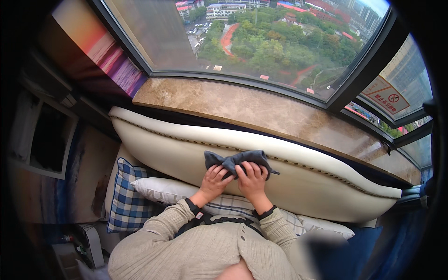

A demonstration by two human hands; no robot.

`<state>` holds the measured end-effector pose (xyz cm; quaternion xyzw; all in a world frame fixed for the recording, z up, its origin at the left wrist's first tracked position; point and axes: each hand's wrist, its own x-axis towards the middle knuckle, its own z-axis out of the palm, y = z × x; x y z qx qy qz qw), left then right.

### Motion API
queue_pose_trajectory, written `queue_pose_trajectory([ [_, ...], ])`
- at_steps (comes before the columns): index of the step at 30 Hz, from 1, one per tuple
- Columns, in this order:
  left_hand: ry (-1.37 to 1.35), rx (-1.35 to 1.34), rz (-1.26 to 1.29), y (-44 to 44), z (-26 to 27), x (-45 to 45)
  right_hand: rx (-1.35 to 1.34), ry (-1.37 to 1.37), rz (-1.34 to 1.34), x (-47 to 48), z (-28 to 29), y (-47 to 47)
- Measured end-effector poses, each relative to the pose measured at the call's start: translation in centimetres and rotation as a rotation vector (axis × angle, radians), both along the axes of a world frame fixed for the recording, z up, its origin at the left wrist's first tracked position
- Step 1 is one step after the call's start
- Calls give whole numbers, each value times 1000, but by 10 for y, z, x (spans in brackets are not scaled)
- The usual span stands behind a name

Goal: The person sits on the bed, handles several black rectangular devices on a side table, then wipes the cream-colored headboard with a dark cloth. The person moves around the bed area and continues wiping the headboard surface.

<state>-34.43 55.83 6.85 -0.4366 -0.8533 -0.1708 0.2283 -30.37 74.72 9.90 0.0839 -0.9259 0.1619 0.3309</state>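
Observation:
A dark grey cloth (pixel 232 161) is bunched against the cream upholstered backrest (pixel 168 148), just at its row of metal studs. My left hand (pixel 214 181) grips the cloth's lower left part, fingers curled over it. Close beside it, my right hand (pixel 252 180) has its fingers bent over the right part of the same cloth. One corner of the cloth sticks out to the right. The palms and thumbs are mostly hidden from above.
Behind the backrest runs a brown marble windowsill (pixel 224 101) under a large window (pixel 280 45). White patterned pillows (pixel 168 189) lie along the backrest's foot. A blue checked cushion (pixel 126 199) leans at the left, and a dark blue cushion (pixel 364 245) lies at the right.

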Motion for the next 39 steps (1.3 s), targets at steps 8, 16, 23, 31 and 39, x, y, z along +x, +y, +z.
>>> queue_pose_trajectory([
  [8,-213,67,246,-20,5,7,32,-46,205,-33,-2,-31],
  [16,-46,-25,-230,83,5,28,-12,-5,-196,67,-10,91],
  [23,24,7,-410,210,26,44,-297,25,-807,126,-11,175],
  [31,60,32,-342,142,26,19,-149,-24,-545,79,3,102],
  [39,-88,-65,36,-26,-1,-4,177,-127,77,-6,11,-6],
])
